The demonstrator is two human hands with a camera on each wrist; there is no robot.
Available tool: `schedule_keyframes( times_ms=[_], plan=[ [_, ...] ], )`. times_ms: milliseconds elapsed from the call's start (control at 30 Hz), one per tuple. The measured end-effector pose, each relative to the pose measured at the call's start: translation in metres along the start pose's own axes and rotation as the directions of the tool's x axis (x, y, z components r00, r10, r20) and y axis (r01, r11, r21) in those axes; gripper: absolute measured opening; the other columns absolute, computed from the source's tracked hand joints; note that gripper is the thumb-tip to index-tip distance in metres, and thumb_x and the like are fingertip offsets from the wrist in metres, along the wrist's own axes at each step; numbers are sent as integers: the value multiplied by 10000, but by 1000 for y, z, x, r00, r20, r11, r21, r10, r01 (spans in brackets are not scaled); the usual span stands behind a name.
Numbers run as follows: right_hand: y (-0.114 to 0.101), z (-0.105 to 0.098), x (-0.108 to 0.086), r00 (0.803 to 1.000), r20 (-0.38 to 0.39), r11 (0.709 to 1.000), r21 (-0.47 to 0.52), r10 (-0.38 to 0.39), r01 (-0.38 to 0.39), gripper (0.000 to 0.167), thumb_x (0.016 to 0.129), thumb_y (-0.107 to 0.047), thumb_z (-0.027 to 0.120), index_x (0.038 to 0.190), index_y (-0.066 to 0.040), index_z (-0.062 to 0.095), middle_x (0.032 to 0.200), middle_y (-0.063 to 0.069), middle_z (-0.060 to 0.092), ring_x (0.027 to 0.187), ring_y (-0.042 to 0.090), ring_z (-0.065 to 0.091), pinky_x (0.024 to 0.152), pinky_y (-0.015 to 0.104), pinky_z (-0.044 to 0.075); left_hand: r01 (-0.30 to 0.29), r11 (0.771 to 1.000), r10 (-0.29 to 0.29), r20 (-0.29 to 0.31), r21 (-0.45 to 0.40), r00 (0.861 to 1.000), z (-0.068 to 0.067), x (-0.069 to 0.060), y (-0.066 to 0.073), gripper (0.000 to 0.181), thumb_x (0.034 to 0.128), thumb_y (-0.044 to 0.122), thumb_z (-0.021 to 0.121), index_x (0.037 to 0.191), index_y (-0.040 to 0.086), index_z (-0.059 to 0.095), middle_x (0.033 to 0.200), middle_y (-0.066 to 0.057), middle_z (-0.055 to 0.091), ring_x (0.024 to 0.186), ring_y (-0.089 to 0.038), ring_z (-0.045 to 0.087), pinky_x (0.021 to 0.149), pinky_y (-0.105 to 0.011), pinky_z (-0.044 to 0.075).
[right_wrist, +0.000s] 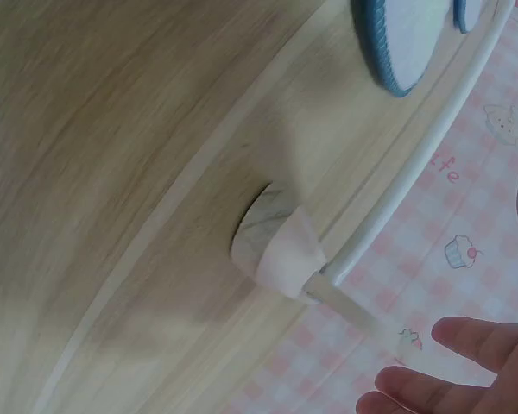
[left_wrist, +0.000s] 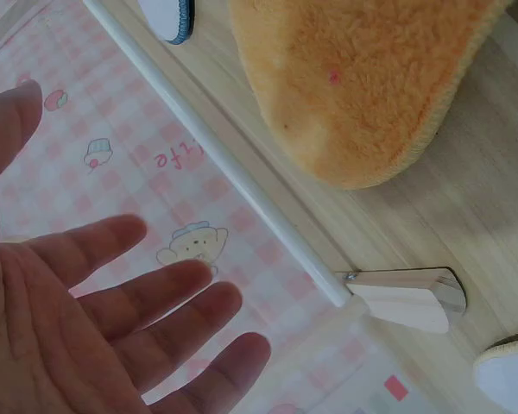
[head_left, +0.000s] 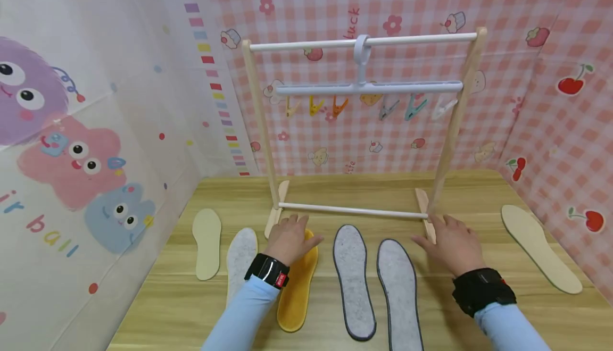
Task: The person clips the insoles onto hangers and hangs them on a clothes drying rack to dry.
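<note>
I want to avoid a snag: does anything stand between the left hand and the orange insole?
Nothing visible does. In the head view, the left hand is over the far end of the orange insole. The rack's left foot lies beside that end, not between them.

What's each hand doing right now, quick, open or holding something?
Left hand: open, holding nothing, near the orange insole.
Right hand: open, holding nothing, near the rack.
</note>
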State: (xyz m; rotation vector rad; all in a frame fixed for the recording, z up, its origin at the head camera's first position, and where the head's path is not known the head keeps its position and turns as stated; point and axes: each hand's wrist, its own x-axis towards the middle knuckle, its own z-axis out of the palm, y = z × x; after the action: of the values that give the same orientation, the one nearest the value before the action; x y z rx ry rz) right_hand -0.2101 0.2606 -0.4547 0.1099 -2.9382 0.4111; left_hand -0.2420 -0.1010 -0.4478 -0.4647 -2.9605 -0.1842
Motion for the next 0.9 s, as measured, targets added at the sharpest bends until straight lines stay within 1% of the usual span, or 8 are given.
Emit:
schedule_keyframes(
  times_ms=[67,200,300,400,533,667,767,900],
  plan=[
    [3,-1,0,1000,13,1000,-5,5,-5,747,914,-534,634,1372,42,508,1312,428,451,1183,607,427,923,739,317,-13,1000,13,-4,-1,1000,0,-2,-1,680,922,611,574,1314,57,621,1233,-200,629,1053,-383,623,856,-501,509],
    [8,-4,0,999,48,999,-28,18,-17,749,924,-544,614,1338,74,525,1265,415,495,1144,592,466,879,725,359,-19,1000,19,6,-15,1000,-2,-4,-2,641,928,587,584,1264,46,655,1158,-186,658,1002,-366,638,815,-479,522],
    [12,-7,0,996,78,998,-54,39,-34,762,930,-549,599,1312,106,533,1232,400,524,1117,581,490,865,711,378,-5,1000,6,37,-23,999,-3,-4,-2,621,934,568,587,1265,48,656,1130,-186,666,984,-361,646,792,-470,528],
    [17,-10,2,993,99,995,-86,57,-48,745,930,-538,602,1286,115,553,1200,389,548,1094,572,511,858,697,394,10,1000,-8,65,-23,998,-3,-4,-2,590,924,545,619,1244,52,666,1074,-179,675,924,-350,660,737,-459,536],
    [27,-12,3,989,124,993,-99,76,-64,733,934,-530,598,1253,131,568,1177,395,556,1080,579,516,857,705,387,16,1000,-14,86,-21,996,-2,-4,-3,556,915,524,646,1212,55,677,1022,-166,681,856,-334,667,686,-450,539],
    [38,-14,2,985,146,993,-93,89,-76,726,944,-526,578,1239,137,572,1186,408,550,1093,590,507,872,717,365,25,999,-20,107,-42,994,-3,-4,-3,525,921,497,654,1201,54,679,1017,-161,683,842,-320,663,694,-455,537],
    [48,-17,2,986,151,993,-105,77,-62,701,949,-511,578,1202,142,593,1154,404,571,1056,576,541,838,681,416,33,997,-25,113,-63,993,-3,-5,-3,510,917,477,667,1185,44,682,995,-155,682,821,-305,657,692,-452,535],
    [61,-21,3,981,178,991,-122,73,-52,677,962,-500,568,1158,146,616,1085,383,608,962,540,600,746,611,487,32,997,-24,114,-66,993,-3,-7,-4,505,914,472,674,1171,38,687,977,-144,685,814,-283,651,692,-443,533]
  ],
)
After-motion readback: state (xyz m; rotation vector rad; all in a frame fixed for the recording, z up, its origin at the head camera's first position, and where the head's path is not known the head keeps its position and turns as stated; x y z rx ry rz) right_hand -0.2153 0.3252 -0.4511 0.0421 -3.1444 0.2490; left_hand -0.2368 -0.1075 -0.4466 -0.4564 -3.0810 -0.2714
